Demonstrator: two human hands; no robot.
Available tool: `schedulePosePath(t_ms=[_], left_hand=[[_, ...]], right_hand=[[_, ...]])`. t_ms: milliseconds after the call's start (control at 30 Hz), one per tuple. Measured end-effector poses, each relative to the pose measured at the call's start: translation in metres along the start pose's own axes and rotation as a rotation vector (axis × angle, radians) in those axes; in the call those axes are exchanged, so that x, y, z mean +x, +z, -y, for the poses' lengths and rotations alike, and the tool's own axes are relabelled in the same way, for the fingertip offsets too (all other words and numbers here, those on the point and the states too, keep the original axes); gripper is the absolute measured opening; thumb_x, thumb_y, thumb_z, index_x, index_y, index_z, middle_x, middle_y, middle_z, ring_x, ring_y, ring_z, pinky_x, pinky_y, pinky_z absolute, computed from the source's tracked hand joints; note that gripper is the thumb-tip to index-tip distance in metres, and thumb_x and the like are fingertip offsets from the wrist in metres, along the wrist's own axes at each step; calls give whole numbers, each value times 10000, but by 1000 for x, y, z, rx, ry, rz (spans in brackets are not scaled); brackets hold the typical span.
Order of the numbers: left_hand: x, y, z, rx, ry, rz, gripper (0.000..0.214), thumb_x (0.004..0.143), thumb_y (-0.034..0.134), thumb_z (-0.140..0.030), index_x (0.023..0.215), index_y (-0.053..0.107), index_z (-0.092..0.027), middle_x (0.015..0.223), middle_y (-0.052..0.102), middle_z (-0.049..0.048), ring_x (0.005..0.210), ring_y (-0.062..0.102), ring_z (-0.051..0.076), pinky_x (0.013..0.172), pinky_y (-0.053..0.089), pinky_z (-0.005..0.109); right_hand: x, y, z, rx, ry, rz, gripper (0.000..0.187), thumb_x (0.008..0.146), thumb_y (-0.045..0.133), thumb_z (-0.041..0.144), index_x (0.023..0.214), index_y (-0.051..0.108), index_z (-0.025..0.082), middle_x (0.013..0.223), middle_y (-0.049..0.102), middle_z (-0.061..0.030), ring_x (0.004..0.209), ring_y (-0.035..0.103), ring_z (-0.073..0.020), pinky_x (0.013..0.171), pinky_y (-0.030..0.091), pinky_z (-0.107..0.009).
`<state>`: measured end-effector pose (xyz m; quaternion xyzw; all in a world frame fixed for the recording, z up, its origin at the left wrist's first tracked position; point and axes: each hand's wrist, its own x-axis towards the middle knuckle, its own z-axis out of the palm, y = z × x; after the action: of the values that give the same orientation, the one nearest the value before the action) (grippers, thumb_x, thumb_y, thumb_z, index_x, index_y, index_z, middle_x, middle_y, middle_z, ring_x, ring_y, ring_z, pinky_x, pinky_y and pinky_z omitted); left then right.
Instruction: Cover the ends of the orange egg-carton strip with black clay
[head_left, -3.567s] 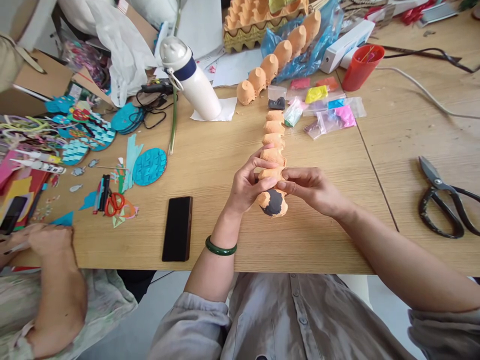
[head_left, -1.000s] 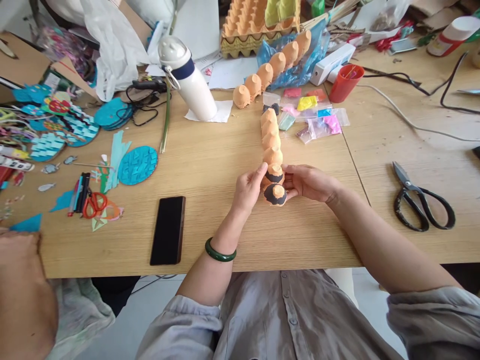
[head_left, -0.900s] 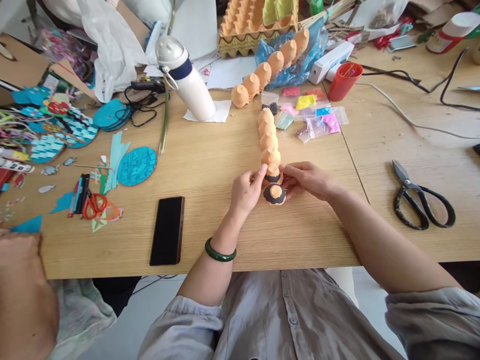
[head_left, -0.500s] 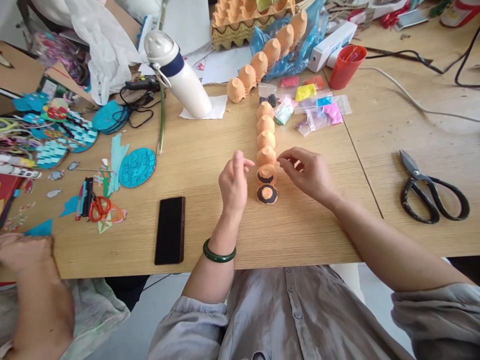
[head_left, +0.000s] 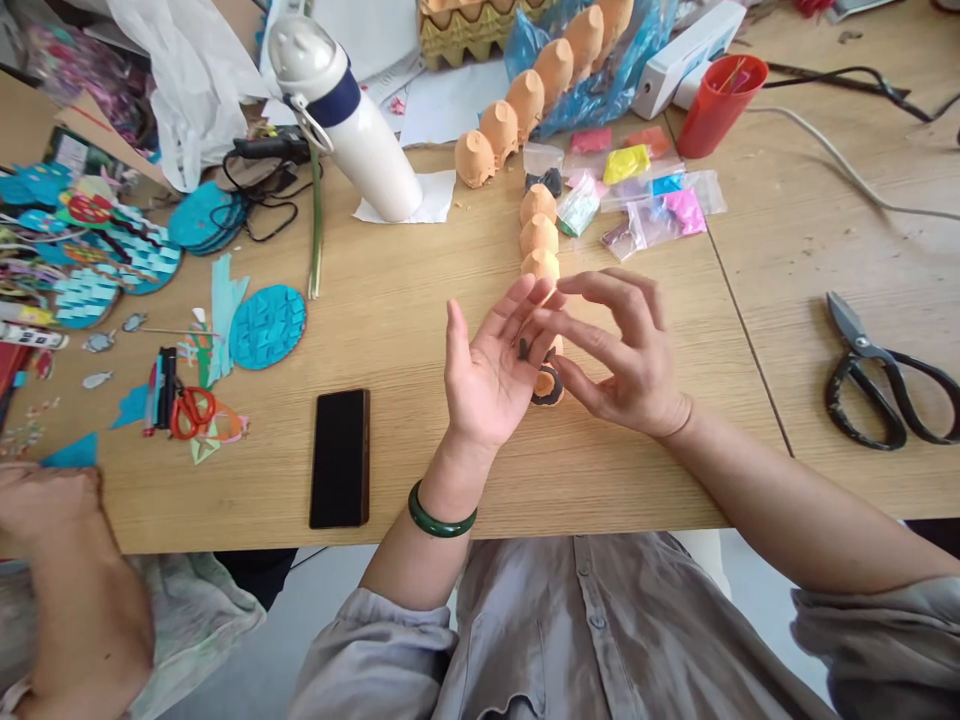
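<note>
Left hand spread palm-up, right hand perhaps pinching 1 dark speck on it, over egg-carton strip.

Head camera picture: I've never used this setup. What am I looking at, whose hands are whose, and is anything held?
There is no machine here: one camera on a person's head looks forward and down at their own bare hands. The left hand, wearing a green bangle, is open, palm up; the right hand puts fingertips to a small dark bit on the left hand, though whether it pinches it is unclear. Under them, on the wooden table, lies a row of orange egg-carton cups, the nearest cup banded black. Around: a phone, black scissors, a white bottle, a red cup. The hand at lower left is another person's.
</note>
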<state>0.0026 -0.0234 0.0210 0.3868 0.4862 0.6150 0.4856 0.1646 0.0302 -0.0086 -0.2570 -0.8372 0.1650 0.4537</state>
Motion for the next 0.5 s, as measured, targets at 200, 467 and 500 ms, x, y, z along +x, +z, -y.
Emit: schedulePosePath(t_ms=[200,467,500], left_hand=[[-3,4,-6,29,-38,33,740,990,298,-806,1164,774,-267,1125,771,81,1259,705,283,856,625,368],[-5,0,7,93,77,-54,433,939,666,-638,1084,792,-250,1048,777,61,824,718,150,755,600,291],[-6,1,9,142,97,-69,380,927,709,-594,1020,798,-237,941,766,41,732,681,124,717,583,273]], right_hand=[[4,4,-2,48,-109,39,108,969,719,322,1070,754,336,1407,671,-30,1377,560,-346,1109,515,-610],[4,0,-5,26,-49,-76,86,1007,665,275,1071,720,289,1039,758,-50,953,686,-254,868,569,-470],[4,1,-6,29,-30,-78,87,1013,654,269,1072,718,280,1015,754,-51,916,681,-243,846,565,-455]])
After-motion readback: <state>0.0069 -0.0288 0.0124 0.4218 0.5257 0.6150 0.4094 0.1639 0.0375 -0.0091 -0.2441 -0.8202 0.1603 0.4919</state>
